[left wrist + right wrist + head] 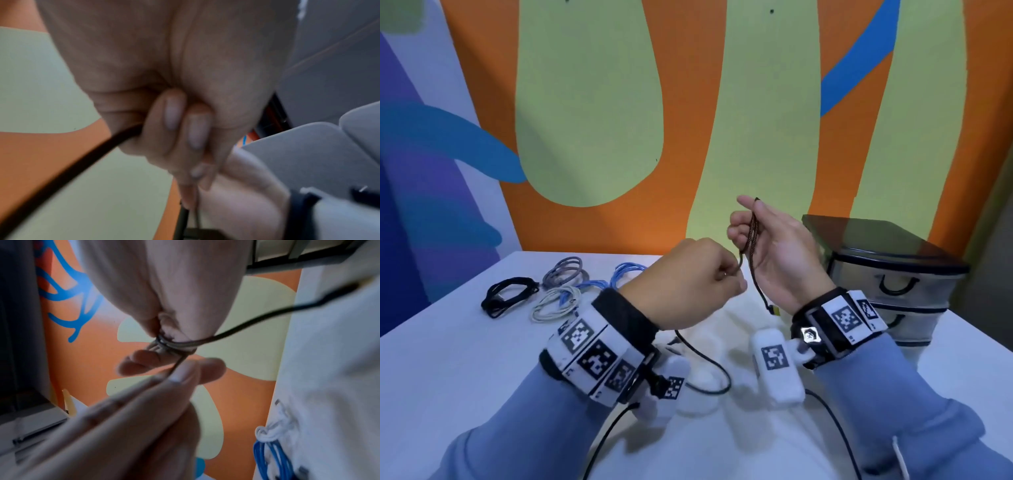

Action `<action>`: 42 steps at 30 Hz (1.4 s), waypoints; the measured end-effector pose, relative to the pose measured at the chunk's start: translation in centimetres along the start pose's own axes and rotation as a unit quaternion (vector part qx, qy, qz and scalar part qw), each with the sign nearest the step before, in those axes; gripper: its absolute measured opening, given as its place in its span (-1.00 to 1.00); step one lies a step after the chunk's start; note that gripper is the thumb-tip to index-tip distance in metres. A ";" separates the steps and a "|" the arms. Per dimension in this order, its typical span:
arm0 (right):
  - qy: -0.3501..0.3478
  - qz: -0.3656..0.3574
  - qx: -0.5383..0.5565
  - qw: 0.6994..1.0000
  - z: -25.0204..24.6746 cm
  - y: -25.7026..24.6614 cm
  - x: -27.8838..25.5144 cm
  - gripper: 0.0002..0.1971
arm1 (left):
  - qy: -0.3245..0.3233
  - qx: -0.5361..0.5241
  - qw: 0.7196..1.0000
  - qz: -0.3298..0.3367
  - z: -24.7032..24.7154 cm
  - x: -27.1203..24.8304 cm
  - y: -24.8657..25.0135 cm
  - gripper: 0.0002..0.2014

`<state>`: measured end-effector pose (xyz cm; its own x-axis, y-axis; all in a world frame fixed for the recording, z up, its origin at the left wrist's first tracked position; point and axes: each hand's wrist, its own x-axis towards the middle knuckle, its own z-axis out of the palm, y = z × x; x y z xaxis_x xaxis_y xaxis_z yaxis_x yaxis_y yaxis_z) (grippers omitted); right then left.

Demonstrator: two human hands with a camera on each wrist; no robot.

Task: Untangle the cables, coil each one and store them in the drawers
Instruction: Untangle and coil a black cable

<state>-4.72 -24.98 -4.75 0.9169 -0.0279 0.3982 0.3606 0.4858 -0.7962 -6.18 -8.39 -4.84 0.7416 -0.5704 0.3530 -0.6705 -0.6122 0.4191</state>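
A brown braided cable (754, 233) hangs in a few loops from my raised right hand (746, 219), pinched between thumb and fingers. Its plug end (774, 310) dangles below that wrist. My left hand (732, 277) is fisted just left of it and pinches the lower bend of the same cable. In the left wrist view the fingers (174, 116) curl round a dark cable (86, 165). In the right wrist view the looped cable (176, 344) sits between both hands, and my right fingertips (185, 371) hold one strand. The drawer unit (893, 270) stands at the right with both drawers closed.
Coiled cables lie at the table's back left: black (506, 296), grey (565, 272), blue (619, 277) and white (556, 303). Black leads (709, 363) from the wrist cameras trail across the white table (465, 359). A painted wall stands close behind.
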 end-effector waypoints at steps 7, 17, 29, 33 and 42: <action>-0.116 0.066 -0.256 0.957 0.0 1.0 -0.7 -0.59 | 0.141 -0.319 0.936 0.045 -2.8 -0.4 0.0 -0.74; -0.123 0.100 0.160 0.974 -0.4 -0.5 -0.5 -0.55 | 0.168 -0.082 0.981 -0.061 -0.5 0.6 -2.0 -0.67; -0.149 0.115 -0.206 0.960 -0.6 0.6 -0.6 -0.59 | 0.218 -0.221 0.950 0.045 -2.4 0.4 -2.2 -0.87; -0.219 0.192 0.017 0.957 -0.5 -0.4 -0.8 -0.71 | 0.279 -0.221 0.933 0.052 -1.5 1.1 -3.5 -0.93; -0.233 0.236 0.089 0.939 -0.3 0.1 -1.0 -0.68 | 0.318 -0.086 0.944 0.031 -0.4 1.6 -4.5 -0.80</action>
<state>-5.56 -25.14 -5.38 0.7784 0.5923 0.2080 -0.1401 0.4869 -0.8621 -1.99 -6.34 -5.82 0.6012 -0.1256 0.7892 -0.7403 -0.4594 0.4908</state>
